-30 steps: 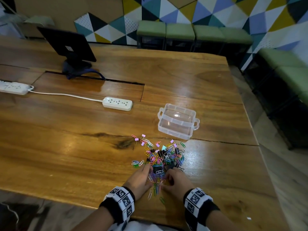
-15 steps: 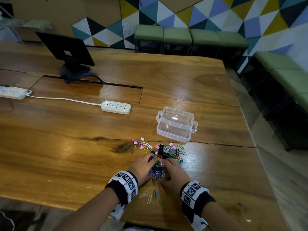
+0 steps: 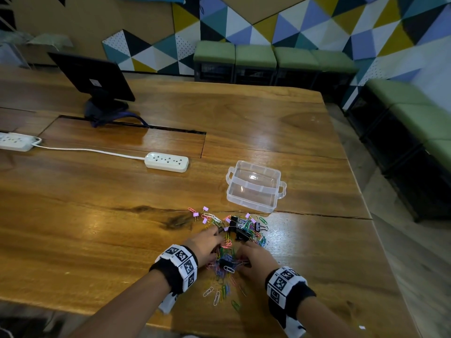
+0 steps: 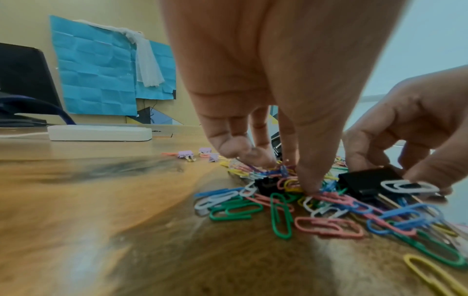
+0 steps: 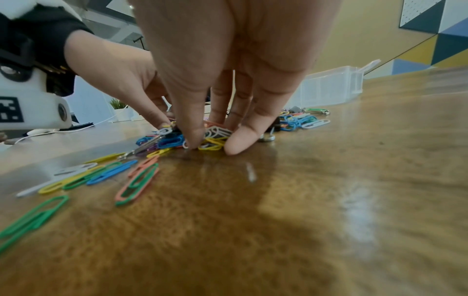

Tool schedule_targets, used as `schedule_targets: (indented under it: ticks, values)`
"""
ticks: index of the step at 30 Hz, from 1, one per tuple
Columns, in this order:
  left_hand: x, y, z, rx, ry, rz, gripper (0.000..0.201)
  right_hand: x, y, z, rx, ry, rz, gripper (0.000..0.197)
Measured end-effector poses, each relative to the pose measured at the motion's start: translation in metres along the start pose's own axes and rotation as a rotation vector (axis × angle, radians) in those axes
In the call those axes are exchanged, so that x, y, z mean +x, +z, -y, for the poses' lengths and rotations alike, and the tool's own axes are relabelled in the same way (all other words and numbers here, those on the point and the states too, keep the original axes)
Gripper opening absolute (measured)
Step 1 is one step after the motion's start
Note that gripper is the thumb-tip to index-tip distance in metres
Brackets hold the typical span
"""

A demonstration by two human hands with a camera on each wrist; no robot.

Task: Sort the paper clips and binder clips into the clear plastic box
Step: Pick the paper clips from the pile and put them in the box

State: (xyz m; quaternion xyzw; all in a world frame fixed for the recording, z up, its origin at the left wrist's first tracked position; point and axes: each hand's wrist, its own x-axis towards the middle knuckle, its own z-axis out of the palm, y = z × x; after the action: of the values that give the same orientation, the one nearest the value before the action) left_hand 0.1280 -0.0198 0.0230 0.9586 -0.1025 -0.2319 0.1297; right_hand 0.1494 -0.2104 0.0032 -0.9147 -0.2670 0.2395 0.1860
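Observation:
A heap of coloured paper clips (image 3: 240,231) mixed with black and small pink binder clips (image 3: 204,209) lies on the wooden table (image 3: 97,215) near its front edge. My left hand (image 3: 217,240) claws down into the heap's left side, thumb and fingers (image 4: 235,148) set round a clump of paper clips (image 4: 283,180). My right hand (image 3: 244,254) works the near right side and pinches a black binder clip (image 4: 364,184) with a white paper clip lying on it. The clear plastic box (image 3: 253,189) stands open just beyond the heap, and nothing shows inside it.
A white power strip (image 3: 166,162) with its cable lies at the left behind the heap. A dark monitor (image 3: 95,79) stands at the back left. Loose paper clips (image 3: 219,293) lie between my wrists. The table's right edge (image 3: 380,240) drops to the floor.
Both hands moved forward from the heap's near edge into it, raking clips together. Some paper clips are left behind near my wrists.

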Motion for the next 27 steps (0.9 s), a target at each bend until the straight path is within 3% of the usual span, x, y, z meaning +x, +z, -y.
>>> schedule_targets:
  ticks: [9, 13, 20, 27]
  values:
    - [0.010, -0.003, -0.006, 0.113, 0.127, 0.021, 0.054, 0.003, -0.007, -0.008, -0.031, -0.007, 0.059, 0.016]
    - [0.009, 0.000, -0.007, 0.198, 0.200, 0.016, 0.041, 0.005, -0.019, -0.016, 0.094, 0.083, 0.021, 0.012]
    - [0.011, -0.003, -0.006, 0.164, 0.137, 0.061, 0.032, 0.025, -0.074, -0.024, 0.351, 0.136, -0.102, 0.003]
    - [0.013, -0.002, -0.007, -0.009, 0.048, 0.026, 0.029, 0.072, -0.109, -0.040, 0.461, 0.295, -0.401, 0.015]
